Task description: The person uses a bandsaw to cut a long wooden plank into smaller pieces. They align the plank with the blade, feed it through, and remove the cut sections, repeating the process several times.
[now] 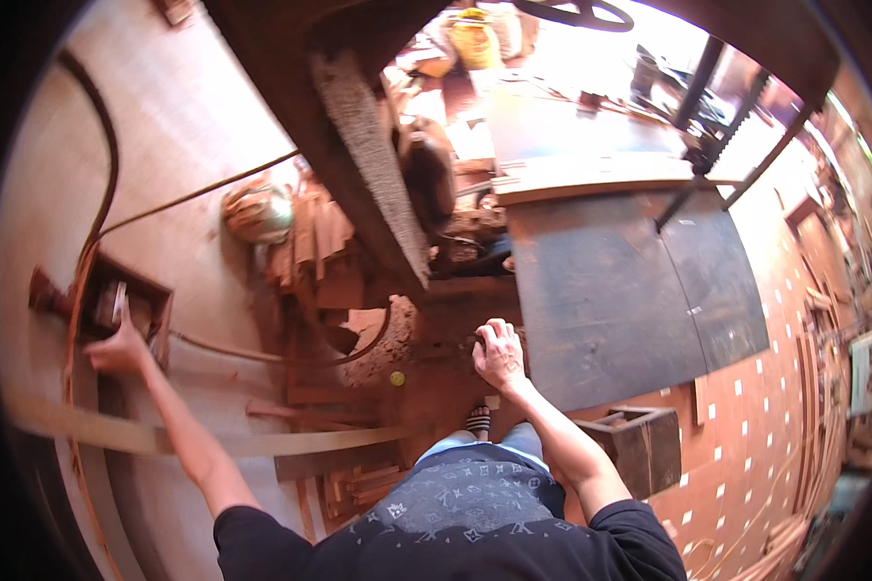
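Workshop, yellow sack (475, 41) beyond hands

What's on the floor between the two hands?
In the head view, between the left hand and right hand: a dark cable, a sawdust heap and wood offcuts.

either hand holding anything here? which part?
Left hand reaches into a recessed box on the wall, fingers on a small lever-like part; grip unclear. Right hand rests flat on the dark machine table's edge, holding nothing.

Grey switch lever (118, 302) inside recessed wall box (155, 290)
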A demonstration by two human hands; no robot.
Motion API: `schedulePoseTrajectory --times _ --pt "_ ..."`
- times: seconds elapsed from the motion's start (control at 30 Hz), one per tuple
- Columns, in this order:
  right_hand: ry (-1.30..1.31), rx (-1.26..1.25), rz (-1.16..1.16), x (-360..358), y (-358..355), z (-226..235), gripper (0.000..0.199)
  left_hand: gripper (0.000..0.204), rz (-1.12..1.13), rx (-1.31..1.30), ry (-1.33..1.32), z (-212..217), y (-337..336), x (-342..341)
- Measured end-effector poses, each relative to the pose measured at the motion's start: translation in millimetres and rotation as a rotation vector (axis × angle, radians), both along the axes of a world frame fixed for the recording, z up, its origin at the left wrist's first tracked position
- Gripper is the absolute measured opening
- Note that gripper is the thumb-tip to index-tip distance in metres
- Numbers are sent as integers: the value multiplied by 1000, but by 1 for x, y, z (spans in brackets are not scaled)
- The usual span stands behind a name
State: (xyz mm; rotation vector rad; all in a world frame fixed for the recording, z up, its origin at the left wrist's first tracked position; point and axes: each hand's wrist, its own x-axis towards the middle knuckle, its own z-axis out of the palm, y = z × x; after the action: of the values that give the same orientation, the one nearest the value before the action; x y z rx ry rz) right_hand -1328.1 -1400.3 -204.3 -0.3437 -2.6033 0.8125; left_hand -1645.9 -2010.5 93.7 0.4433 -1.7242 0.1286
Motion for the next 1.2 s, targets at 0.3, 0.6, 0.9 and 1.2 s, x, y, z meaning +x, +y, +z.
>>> schedulePoseTrajectory --times 0.3,0.6,0.9,1.2 --pt "48 -115 112 -1 -50 -6 24 103 227 829 191 86 65 -53" --pt "3 -113 6 80 16 5 26 125 96 714 290 52 9 -45" --pt "-80 81 -467 284 153 -15 30 41 -991 747 -569 -285 349 186" --pt "-455 52 -1102 496 246 -88 40 64 -1138 1408 -1670 -356 568 320"
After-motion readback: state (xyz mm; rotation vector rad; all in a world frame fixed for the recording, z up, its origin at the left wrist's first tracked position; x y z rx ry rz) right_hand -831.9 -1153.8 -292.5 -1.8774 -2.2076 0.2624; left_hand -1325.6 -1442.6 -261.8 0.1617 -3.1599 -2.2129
